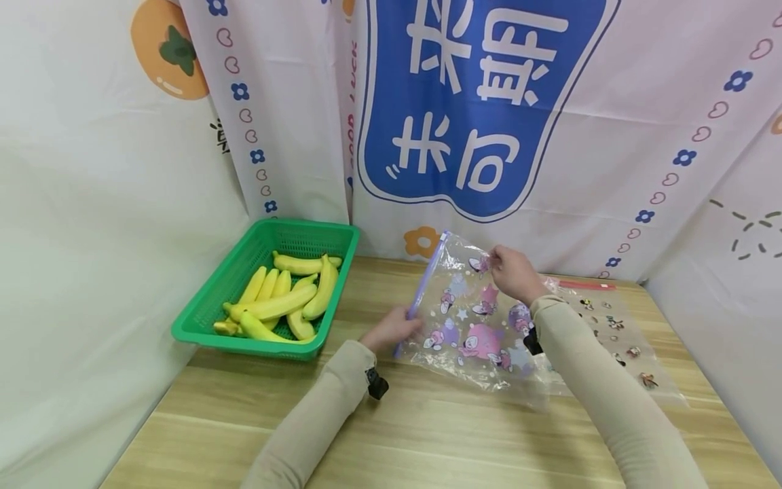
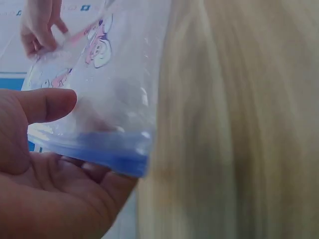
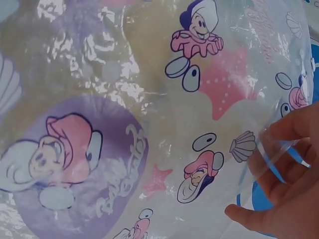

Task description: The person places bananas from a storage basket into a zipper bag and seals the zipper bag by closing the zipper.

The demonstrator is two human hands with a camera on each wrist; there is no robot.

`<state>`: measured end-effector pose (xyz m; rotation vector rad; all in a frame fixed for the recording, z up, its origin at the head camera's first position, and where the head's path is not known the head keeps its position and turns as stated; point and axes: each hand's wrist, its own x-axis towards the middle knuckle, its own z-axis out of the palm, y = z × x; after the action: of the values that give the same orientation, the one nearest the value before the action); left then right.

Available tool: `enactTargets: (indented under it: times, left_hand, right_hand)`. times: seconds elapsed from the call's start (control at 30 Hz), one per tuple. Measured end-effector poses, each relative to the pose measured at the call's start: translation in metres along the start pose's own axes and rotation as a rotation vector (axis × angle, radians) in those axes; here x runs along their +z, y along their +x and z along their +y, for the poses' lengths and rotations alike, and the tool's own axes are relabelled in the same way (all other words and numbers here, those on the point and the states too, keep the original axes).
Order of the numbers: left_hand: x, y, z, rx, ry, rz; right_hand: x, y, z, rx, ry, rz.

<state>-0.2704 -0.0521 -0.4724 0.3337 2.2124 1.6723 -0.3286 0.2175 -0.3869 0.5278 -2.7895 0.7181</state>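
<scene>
A clear zip bag (image 1: 464,319) with pink and purple cartoon prints is held tilted above the table between both hands. Its purple zip strip (image 2: 114,157) runs along the left edge. My left hand (image 1: 392,329) holds that strip side, thumb on the near face and fingers behind the strip in the left wrist view. At the bag's far edge, my right hand (image 1: 516,273) pinches the plastic; the right wrist view shows its fingers (image 3: 294,124) at the clear margin. Beneath the right forearm lies a second clear bag (image 1: 647,339) with a red zip (image 1: 586,285) and small printed figures.
On the left of the wooden table (image 1: 427,435) stands a green plastic basket (image 1: 259,343) holding several yellow bananas (image 1: 275,305). A printed cloth (image 1: 305,136) hangs behind the table, and white cloth walls flank both sides.
</scene>
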Motion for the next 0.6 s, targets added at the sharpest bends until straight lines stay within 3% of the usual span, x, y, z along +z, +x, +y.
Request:
enactTargets:
  times: [0.1, 0.17, 0.4, 0.6]
  left_hand:
    - [0.008, -0.004, 0.000, 0.055, -0.053, 0.031]
    - [0.013, -0.007, 0.003, 0.095, -0.041, 0.071]
    - [0.026, -0.012, 0.008, 0.232, 0.204, 0.263]
    - [0.032, -0.014, 0.009, 0.253, 0.303, 0.313]
  right_hand:
    - [0.001, 0.000, -0.001, 0.020, -0.023, 0.006]
    - [0.002, 0.000, -0.002, 0.045, -0.028, -0.001]
    - [0.006, -0.002, -0.016, 0.183, -0.030, -0.007]
    - [0.008, -0.005, -0.046, 0.228, -0.013, 0.044]
